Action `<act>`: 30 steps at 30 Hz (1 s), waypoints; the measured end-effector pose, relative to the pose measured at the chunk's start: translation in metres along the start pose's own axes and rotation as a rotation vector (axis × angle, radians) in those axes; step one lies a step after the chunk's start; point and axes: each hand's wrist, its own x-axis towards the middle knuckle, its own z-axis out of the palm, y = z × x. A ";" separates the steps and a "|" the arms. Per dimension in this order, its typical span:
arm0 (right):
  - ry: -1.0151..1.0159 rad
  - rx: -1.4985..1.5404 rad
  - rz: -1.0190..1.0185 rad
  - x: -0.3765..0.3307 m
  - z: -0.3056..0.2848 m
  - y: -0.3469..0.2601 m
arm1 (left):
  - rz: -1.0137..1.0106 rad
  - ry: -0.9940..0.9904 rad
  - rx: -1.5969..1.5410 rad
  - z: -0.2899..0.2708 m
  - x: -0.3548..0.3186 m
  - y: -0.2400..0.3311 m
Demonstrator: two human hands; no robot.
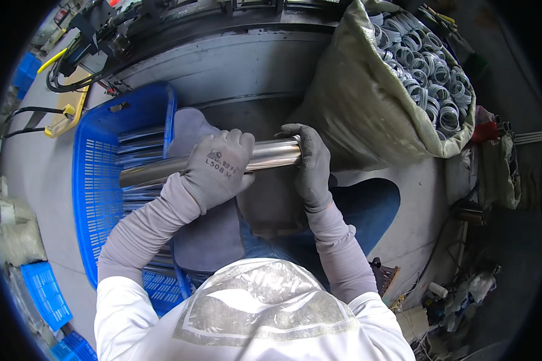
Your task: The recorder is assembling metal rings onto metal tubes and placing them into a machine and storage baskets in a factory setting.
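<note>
A shiny metal tube (pixel 272 154) lies roughly level across my lap, its left end over the blue crate. My left hand (pixel 218 167), in a grey glove, is wrapped round the tube near its middle. At the tube's right end is my right hand (pixel 312 165), also gloved, with fingers curled over the rim and the palm against the end. Whether a small part sits between that palm and the tube is hidden. More metal tubes (pixel 140 148) lie in the blue plastic crate (pixel 80 192) at my left.
A large woven sack (pixel 349 90) full of silvery metal rings (pixel 427 69) stands at the far right. Machinery (pixel 223 24) runs along the back. Smaller blue crates (pixel 45 292) sit at the left edge, and assorted clutter (pixel 445 301) lies at the lower right.
</note>
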 end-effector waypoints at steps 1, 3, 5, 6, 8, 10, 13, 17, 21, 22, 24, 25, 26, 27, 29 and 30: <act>0.001 0.004 0.001 -0.001 0.000 0.000 | 0.000 -0.003 0.003 -0.002 0.000 0.001; -0.009 0.019 0.026 -0.002 0.000 -0.002 | 0.060 0.045 0.076 -0.005 0.000 0.003; 0.038 0.094 0.073 -0.005 0.007 -0.003 | 0.051 0.035 0.083 -0.004 0.001 0.004; 0.085 0.167 0.120 -0.006 0.012 -0.004 | 0.043 0.026 0.089 -0.002 0.001 0.004; 0.129 0.061 0.019 -0.007 0.020 0.001 | 0.040 0.047 0.110 0.002 0.001 0.004; 0.197 0.146 0.138 -0.006 0.027 0.000 | 0.043 0.080 0.131 0.005 0.001 0.001; 0.179 -0.088 -0.099 -0.003 0.030 0.021 | 0.098 0.093 0.067 0.003 0.003 0.002; 0.213 0.132 0.087 0.007 0.007 0.018 | 0.397 0.626 -0.201 -0.008 -0.017 0.018; 0.351 -0.532 -0.318 0.013 -0.041 -0.021 | -0.118 0.241 -1.313 0.016 -0.061 -0.002; 0.332 -0.462 -0.310 0.015 -0.048 -0.029 | -0.040 0.381 -1.636 0.015 -0.052 -0.004; 0.218 -0.451 -0.305 0.019 -0.056 -0.054 | 0.062 0.681 -2.091 0.007 -0.029 -0.018; 0.224 -0.455 -0.307 0.022 -0.060 -0.066 | 0.073 0.844 -2.220 -0.001 -0.022 -0.034; 0.264 -0.435 -0.461 0.029 -0.066 -0.078 | 0.129 1.009 -1.561 -0.011 -0.018 -0.048; 0.304 -0.417 -0.616 0.037 -0.075 -0.084 | 0.168 1.082 -0.901 -0.024 -0.015 -0.058; 0.434 -0.499 -0.658 0.061 -0.135 -0.082 | 0.207 1.045 -0.864 -0.062 -0.024 -0.069; 0.477 -0.549 -0.485 0.079 -0.166 -0.089 | 0.231 1.016 -0.727 -0.072 -0.034 -0.078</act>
